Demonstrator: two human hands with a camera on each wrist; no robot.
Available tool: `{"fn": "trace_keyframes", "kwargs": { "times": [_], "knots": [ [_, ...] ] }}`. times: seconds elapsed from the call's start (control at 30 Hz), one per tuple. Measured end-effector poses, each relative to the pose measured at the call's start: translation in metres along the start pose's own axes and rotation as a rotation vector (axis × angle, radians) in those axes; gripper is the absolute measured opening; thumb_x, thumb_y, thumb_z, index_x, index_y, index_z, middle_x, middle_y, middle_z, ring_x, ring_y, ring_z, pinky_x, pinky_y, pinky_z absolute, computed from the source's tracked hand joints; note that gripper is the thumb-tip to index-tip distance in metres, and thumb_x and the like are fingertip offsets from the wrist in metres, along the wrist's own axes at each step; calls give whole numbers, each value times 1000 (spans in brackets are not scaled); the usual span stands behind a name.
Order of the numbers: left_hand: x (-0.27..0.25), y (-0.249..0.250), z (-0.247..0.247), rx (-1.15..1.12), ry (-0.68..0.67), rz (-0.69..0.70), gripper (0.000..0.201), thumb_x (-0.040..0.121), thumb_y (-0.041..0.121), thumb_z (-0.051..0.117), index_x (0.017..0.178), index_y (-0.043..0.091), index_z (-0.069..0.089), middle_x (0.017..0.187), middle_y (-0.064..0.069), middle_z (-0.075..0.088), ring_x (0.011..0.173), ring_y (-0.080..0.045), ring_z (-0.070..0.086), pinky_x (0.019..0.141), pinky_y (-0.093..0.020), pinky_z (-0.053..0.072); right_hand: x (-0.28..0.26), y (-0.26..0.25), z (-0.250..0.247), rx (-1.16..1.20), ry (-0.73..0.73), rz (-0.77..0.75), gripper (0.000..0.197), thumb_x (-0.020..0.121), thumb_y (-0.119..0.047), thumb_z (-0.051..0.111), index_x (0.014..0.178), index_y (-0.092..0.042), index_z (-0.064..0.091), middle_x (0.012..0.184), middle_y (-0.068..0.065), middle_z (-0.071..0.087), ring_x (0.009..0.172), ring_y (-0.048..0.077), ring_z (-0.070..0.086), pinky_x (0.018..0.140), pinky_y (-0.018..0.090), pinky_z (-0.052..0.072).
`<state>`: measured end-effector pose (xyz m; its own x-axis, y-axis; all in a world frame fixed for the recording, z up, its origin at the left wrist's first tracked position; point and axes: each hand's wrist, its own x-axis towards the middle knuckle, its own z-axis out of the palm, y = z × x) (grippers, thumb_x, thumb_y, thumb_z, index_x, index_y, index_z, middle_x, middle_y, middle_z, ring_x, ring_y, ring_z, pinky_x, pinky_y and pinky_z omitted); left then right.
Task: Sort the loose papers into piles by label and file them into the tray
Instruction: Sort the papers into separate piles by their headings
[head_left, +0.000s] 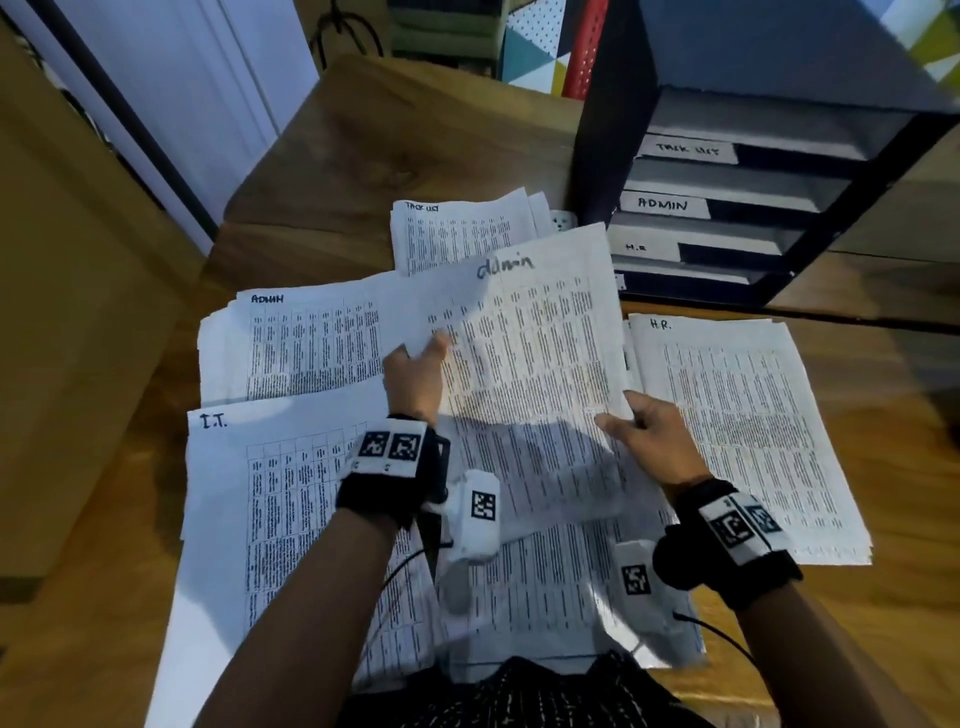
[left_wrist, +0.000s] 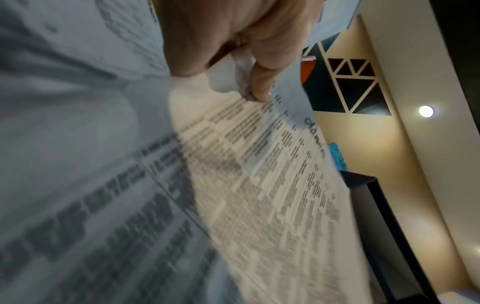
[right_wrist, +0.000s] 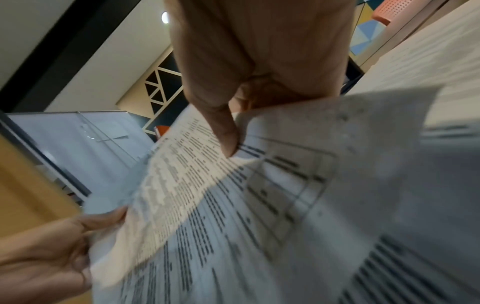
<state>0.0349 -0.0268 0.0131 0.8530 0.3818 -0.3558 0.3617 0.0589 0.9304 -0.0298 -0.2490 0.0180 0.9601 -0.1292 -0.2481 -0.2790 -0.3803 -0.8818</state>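
Above the piles, left hand (head_left: 415, 382) and right hand (head_left: 644, 434) pinch admin sheet (head_left: 535, 364).

Wooden desk (head_left: 395, 156), triangle-patterned wall (left_wrist: 350, 82), ceiling spotlight (left_wrist: 426, 111).

A printed sheet marked "admin" (head_left: 524, 332) is lifted and tilted above the surface. Around it lie flat piles labelled ADMIN (head_left: 291, 343), I.T. (head_left: 260, 519), H.R. (head_left: 748, 426) and task list (head_left: 457, 234). The black tray (head_left: 613, 156) with labelled shelves stands behind them.

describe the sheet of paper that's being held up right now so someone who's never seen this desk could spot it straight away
On the wooden desk, left of the black filing tray, sorted paper piles lie flat. One sheet is lifted above them, pinched by the left hand and the right hand. Its label is a lowercase "admin"; the pile beside it reads "ADMIN" in capitals.
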Motion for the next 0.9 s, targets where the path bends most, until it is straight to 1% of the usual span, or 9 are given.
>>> {"fn": "trace_keyframes", "kwargs": {
  "times": [0.1,0.17,0.23,0.4,0.53,0.6,0.67,0.77,0.9],
  "knots": [
    [27,7,-19,118,-36,71,18,84,17,62,67,19,57,74,-5,59,82,-22,55,78,-32,43,10,-23,1,56,57,-21,8,87,-4,58,92,-10,61,76,-9,57,70,6,53,63,14,43],
    [42,11,-38,314,-33,76,3,86,17,62,85,14,63,96,-11,67,97,-27,61,87,-33,46,23,-44,3,148,134,-51,10,88,-5,56,97,-8,61,82,-4,57,76,12,54,65,16,43],
    [56,11,-58,562,-52,66,36,86,30,63,112,5,59,121,-15,60,112,-29,56,93,-33,42,37,-68,11,216,177,-88,12,91,-5,53,100,-2,60,87,2,57,80,14,52,72,21,46],
    [68,-8,-96,1223,-129,-18,97,58,79,57,116,1,54,127,-22,49,121,-37,45,100,-49,39,74,-107,49,246,172,-161,23,94,-1,46,114,-5,57,104,1,59,94,12,53,89,26,44],
    [64,-24,-109,1417,-206,31,91,65,73,59,130,11,44,135,-12,32,129,-32,29,108,-50,27,97,-110,93,171,177,-191,28,92,0,45,118,-4,55,109,9,60,93,17,56,86,31,47],
    [67,-26,-115,1363,-303,81,94,58,84,51,125,18,52,132,-8,45,125,-29,39,107,-50,29,102,-103,114,120,135,-172,29,91,3,43,117,-1,56,100,9,59,74,13,52,69,25,45],
    [64,-28,-119,1071,-334,164,90,50,91,38,101,22,66,100,-1,65,101,-23,60,95,-35,42,104,-94,131,45,82,-121,27,91,3,42,113,1,57,92,10,55,71,17,48,64,24,40],
    [44,-24,-121,777,-176,471,80,57,95,13,46,21,41,46,7,33,44,-14,34,48,-18,28,98,-82,151,0,-27,-23,18,91,2,43,89,-5,60,76,7,52,66,18,46,59,23,39],
    [46,-27,-124,652,-79,452,74,45,99,6,49,31,37,50,11,40,51,-11,39,55,-23,33,81,-60,187,-67,-260,78,27,94,-7,45,69,-12,56,68,8,55,61,22,51,60,32,49]
  ]
}}
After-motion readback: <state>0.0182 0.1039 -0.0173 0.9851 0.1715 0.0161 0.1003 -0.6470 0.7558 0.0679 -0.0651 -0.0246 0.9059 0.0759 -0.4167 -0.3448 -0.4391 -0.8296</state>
